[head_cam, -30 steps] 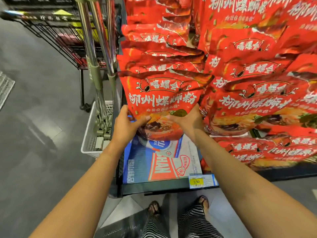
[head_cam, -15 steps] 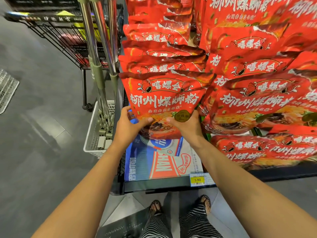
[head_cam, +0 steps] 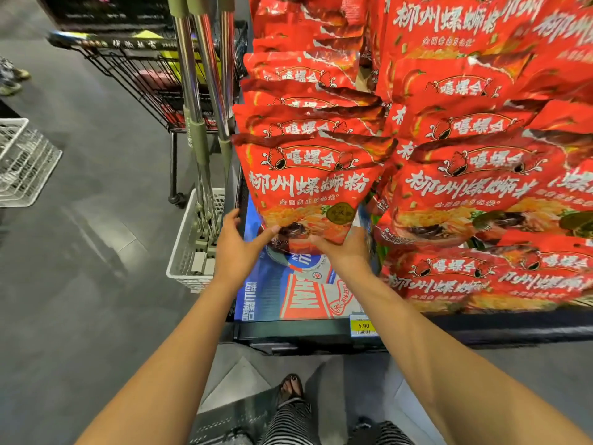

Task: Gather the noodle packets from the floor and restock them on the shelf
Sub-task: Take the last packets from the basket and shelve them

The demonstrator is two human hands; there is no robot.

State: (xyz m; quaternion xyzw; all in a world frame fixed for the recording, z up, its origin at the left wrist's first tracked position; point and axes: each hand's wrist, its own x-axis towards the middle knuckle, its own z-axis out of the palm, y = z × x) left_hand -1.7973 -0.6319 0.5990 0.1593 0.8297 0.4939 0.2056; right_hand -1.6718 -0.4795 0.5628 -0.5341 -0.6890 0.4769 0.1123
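Bare forearms (head_cam: 179, 342), black-and-white striped trousers (head_cam: 288, 422), dark open-toed sandals (head_cam: 290, 388).

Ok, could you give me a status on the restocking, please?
Left hand open, thumb on front packet. Right hand pinches its bottom edge. Packet fronts stacked packets. No obstruction.
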